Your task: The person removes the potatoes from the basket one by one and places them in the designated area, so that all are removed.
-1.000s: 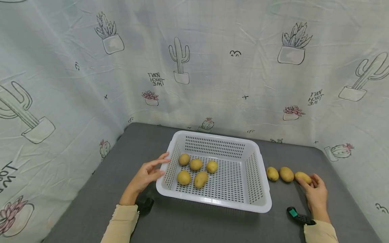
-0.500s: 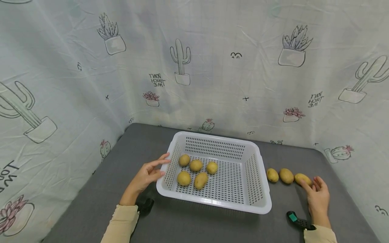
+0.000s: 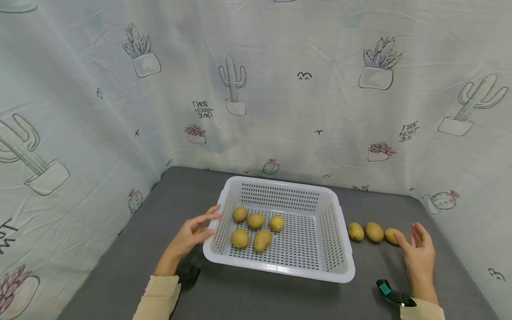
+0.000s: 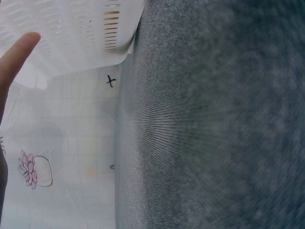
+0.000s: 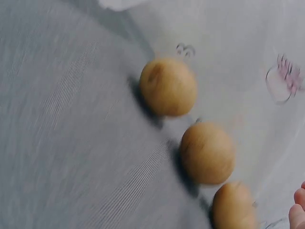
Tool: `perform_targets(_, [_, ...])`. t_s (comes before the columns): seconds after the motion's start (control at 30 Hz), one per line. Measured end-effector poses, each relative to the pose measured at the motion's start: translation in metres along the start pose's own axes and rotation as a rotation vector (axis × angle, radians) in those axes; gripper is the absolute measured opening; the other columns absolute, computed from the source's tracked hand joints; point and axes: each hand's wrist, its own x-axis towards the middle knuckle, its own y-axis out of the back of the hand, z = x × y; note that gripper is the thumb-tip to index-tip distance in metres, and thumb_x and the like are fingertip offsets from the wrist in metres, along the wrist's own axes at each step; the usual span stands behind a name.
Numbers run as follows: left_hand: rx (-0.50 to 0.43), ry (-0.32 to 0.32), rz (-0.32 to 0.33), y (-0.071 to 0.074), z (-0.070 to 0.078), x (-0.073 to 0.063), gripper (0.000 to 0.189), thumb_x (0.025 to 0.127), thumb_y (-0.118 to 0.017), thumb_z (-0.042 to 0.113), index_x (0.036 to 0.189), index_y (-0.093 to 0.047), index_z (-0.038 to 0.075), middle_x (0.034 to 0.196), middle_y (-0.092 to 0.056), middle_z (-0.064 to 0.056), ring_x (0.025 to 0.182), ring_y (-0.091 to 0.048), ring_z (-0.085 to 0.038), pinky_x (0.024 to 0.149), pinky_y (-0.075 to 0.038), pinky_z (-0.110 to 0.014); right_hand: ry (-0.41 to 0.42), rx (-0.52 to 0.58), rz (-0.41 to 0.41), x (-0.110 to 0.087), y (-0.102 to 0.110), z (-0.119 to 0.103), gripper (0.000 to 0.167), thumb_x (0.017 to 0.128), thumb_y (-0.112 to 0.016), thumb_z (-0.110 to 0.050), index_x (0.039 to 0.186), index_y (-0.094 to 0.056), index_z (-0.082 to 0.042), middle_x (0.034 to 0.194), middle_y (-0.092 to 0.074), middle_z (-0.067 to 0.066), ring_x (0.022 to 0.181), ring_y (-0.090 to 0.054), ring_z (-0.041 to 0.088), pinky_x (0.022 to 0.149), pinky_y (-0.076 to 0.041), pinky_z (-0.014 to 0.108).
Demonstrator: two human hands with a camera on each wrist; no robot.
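A white perforated basket (image 3: 280, 270) stands on the dark table, with several potatoes (image 3: 262, 240) lying on its left half. My left hand (image 3: 190, 233) touches the basket's left side with fingers extended; in the left wrist view, one finger (image 4: 21, 52) lies against the slotted outer wall. To the right of the basket, three potatoes rest in a row on the table: a left one (image 3: 355, 231), a middle one (image 3: 374, 232) and a right one (image 3: 393, 236). My right hand (image 3: 418, 253) hovers just right of the rightmost potato, fingers loosely apart, holding nothing.
A dark grey cloth covers the table (image 3: 276, 298). Behind and at both sides hangs a pale curtain (image 3: 272, 111) with cactus prints. Black straps with devices sit on both wrists, the right one with a green patch (image 3: 385, 288).
My right hand has let go of the rightmost potato and drawn slightly away to the right, its fingers spreading. The left hand stays at the basket's side. The head view has shifted slightly.
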Motion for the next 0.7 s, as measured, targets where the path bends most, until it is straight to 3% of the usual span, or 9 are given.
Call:
perform_targets(0.2, [0.028, 0.015, 0.015, 0.0, 0.0, -0.001, 0.045, 0.092, -0.053, -0.006, 0.133, -0.038, -0.018, 0.156, -0.011, -0.024, 0.106, -0.065, -0.025, 0.077, -0.055, -0.031, 0.091, -0.038, -0.054, -0.006, -0.01, -0.029, 0.072, 0.087, -0.065, -0.001, 0.149, -0.029, -0.012, 0.152, -0.031, 0.007, 0.14, -0.028, 0.007, 0.111, -0.021, 0.015])
perform_targets(0.37, [0.034, 0.009, 0.015, 0.002, 0.0, 0.0, 0.044, 0.092, -0.052, -0.006, 0.134, -0.039, -0.016, 0.157, -0.015, -0.018, 0.104, -0.066, -0.024, 0.078, -0.054, -0.031, 0.208, -0.072, -0.118, -0.014, -0.02, -0.055, 0.071, 0.088, -0.063, 0.002, 0.148, -0.03, -0.011, 0.149, -0.035, 0.005, 0.137, -0.032, 0.007, 0.11, -0.024, 0.015])
perform_targets(0.7, [-0.007, -0.013, -0.012, 0.003, -0.001, 0.0, 0.044, 0.093, -0.05, -0.008, 0.134, -0.037, -0.018, 0.158, -0.021, -0.006, 0.105, -0.065, -0.025, 0.077, -0.055, -0.032, 0.386, 0.086, -0.253, -0.033, -0.038, -0.092, 0.067, 0.083, -0.062, 0.014, 0.143, -0.037, -0.001, 0.138, -0.044, 0.0, 0.131, -0.039, 0.007, 0.107, -0.028, 0.014])
